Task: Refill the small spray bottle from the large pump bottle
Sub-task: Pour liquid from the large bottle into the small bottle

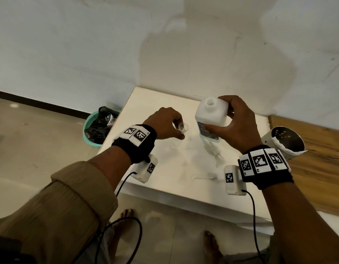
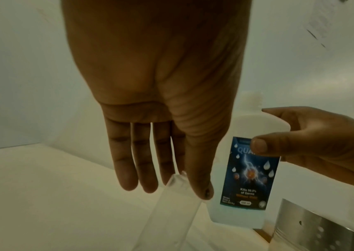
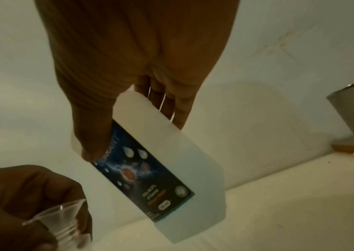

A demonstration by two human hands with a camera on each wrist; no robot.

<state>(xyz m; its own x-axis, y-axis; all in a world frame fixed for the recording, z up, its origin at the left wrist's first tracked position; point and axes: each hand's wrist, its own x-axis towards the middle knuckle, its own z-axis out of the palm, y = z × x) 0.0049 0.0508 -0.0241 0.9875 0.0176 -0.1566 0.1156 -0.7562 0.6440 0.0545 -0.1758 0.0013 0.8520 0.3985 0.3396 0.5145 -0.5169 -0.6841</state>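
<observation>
Gripping the large pump bottle (image 1: 210, 119) around its shoulders, my right hand (image 1: 239, 122) holds it, open-necked, above the tabletop (image 1: 165, 180), while my left hand (image 1: 165, 122) pinches the funnel (image 1: 183, 128) seated in the small spray bottle (image 2: 167, 214). To pour well, I should bring the neck right over the funnel, tip slowly, and keep the small bottle upright.

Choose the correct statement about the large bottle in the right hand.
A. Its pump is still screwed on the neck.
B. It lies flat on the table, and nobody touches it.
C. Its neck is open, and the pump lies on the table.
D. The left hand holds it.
C: in the head view the large bottle, held in the right hand, shows an open neck, and the white pump lies on the table below it.
</observation>
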